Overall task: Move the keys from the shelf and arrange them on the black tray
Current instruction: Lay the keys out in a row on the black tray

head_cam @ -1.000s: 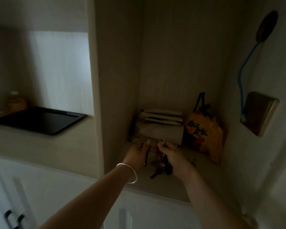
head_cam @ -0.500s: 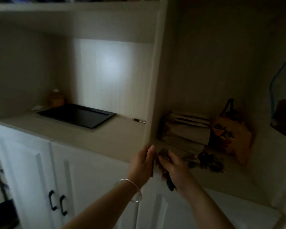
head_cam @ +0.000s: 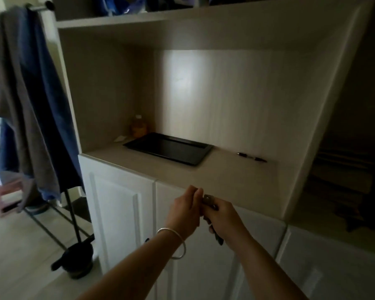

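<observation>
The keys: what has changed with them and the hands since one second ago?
Both hands, left hand and right hand, came out of the right shelf compartment with the keys held between them, and now hang in front of the white cabinet doors, left of that compartment. The black tray, still without keys, and the pen kept their places.

Counted: one black tray (head_cam: 168, 150), one pen (head_cam: 252, 157), one amber bottle (head_cam: 138, 126), one silver bangle (head_cam: 175, 242). Two hands: left hand (head_cam: 185, 210), right hand (head_cam: 222, 215). One bunch of keys (head_cam: 209, 201), individual number indeterminable.
</observation>
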